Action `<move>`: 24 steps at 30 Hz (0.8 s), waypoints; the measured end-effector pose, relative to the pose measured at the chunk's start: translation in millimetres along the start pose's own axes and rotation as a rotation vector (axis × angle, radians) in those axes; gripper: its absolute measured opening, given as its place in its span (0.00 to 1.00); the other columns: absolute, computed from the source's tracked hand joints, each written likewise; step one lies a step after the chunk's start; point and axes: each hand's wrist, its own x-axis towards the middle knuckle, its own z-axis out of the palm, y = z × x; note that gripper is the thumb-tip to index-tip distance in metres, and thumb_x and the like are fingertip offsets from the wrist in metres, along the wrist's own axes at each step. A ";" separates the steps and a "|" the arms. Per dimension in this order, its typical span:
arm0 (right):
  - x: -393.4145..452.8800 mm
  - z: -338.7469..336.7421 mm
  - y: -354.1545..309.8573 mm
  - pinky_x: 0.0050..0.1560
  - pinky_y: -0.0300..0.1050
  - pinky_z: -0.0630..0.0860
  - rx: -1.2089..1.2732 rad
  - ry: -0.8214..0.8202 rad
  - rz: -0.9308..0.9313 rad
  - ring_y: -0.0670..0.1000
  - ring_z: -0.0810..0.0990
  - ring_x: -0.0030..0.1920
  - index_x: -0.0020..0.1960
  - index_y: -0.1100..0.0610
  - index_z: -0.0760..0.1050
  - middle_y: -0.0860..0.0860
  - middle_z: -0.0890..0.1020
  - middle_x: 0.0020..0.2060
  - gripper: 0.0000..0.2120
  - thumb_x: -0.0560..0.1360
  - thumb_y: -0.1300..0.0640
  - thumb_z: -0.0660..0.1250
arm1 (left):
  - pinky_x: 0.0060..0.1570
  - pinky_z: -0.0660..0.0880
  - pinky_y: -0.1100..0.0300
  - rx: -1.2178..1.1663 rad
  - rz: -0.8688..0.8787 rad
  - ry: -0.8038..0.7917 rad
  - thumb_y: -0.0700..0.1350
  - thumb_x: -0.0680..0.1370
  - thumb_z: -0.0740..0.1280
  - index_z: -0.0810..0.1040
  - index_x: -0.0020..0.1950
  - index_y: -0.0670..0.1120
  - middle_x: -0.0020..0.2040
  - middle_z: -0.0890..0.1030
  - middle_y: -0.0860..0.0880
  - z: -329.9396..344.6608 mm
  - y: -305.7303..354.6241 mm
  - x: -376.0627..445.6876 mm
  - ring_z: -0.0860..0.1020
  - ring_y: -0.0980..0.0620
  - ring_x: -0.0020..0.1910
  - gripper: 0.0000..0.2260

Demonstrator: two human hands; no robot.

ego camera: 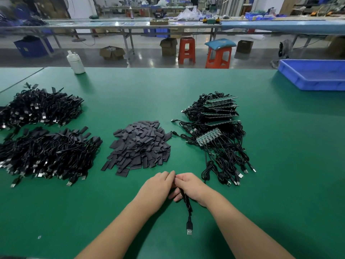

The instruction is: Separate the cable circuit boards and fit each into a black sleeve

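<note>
both my left hand and right hand pinched one cable at its near-counter end, apparently steadying it for sleeving; the sleeve itself was hidden.

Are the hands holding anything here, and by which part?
Both hands hold one black USB cable at its upper end; its plug lies on the table. What the fingers pinch is hidden.

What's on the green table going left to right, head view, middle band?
Finished cable piles → heap of black sleeves → cables with bare circuit boards → blue tray, further back at the right edge.
</note>
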 end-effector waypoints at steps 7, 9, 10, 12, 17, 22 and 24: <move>-0.7 4.2 -2.9 0.36 0.43 0.81 0.028 0.051 -0.010 0.53 0.84 0.37 0.58 0.61 0.76 0.55 0.82 0.43 0.10 0.84 0.60 0.58 | 0.60 0.71 0.59 -0.324 -0.077 0.181 0.38 0.80 0.61 0.57 0.80 0.50 0.75 0.64 0.51 4.0 -3.9 1.0 0.73 0.50 0.64 0.29; -0.9 3.3 -4.7 0.43 0.44 0.82 0.129 0.114 -0.018 0.52 0.84 0.41 0.60 0.63 0.77 0.57 0.83 0.46 0.11 0.83 0.59 0.60 | 0.57 0.73 0.59 -0.593 -0.281 0.389 0.40 0.80 0.63 0.64 0.76 0.51 0.69 0.72 0.53 4.7 -0.7 0.1 0.77 0.54 0.59 0.25; -0.3 3.4 -6.2 0.47 0.45 0.82 0.220 0.157 -0.036 0.53 0.85 0.44 0.60 0.63 0.77 0.57 0.85 0.48 0.11 0.83 0.59 0.61 | 0.57 0.75 0.58 -0.730 -0.384 0.487 0.41 0.80 0.64 0.70 0.72 0.52 0.64 0.77 0.54 5.5 0.7 -0.4 0.78 0.56 0.55 0.20; 2.0 4.2 -11.1 0.54 0.45 0.80 0.477 0.263 -0.103 0.53 0.85 0.52 0.59 0.62 0.78 0.56 0.86 0.50 0.10 0.82 0.60 0.61 | 0.55 0.78 0.52 -0.984 -0.531 0.527 0.43 0.80 0.66 0.78 0.59 0.53 0.50 0.83 0.55 5.4 2.2 -0.6 0.81 0.56 0.49 0.10; 12.0 17.3 -30.0 0.58 0.41 0.74 0.859 0.386 -0.199 0.47 0.78 0.52 0.54 0.60 0.80 0.52 0.83 0.49 0.08 0.81 0.61 0.63 | 0.48 0.77 0.58 -1.157 -0.391 0.240 0.44 0.77 0.71 0.80 0.52 0.57 0.41 0.85 0.54 -0.5 13.3 -0.8 0.80 0.58 0.39 0.08; 18.2 13.5 -49.3 0.56 0.37 0.73 0.182 0.455 -0.198 0.43 0.78 0.55 0.64 0.58 0.79 0.47 0.83 0.55 0.15 0.83 0.52 0.61 | 0.40 0.75 0.62 -0.966 -0.428 0.298 0.46 0.76 0.72 0.81 0.47 0.58 0.34 0.83 0.54 -18.0 -5.1 1.4 0.80 0.55 0.34 0.05; 21.2 -11.7 -55.6 0.63 0.43 0.71 -0.514 0.602 -0.293 0.48 0.76 0.60 0.64 0.56 0.79 0.50 0.81 0.59 0.16 0.83 0.51 0.59 | 0.44 0.78 0.61 -0.839 -0.482 0.327 0.47 0.76 0.72 0.82 0.51 0.56 0.39 0.84 0.56 -30.0 -34.3 -0.8 0.81 0.57 0.37 0.05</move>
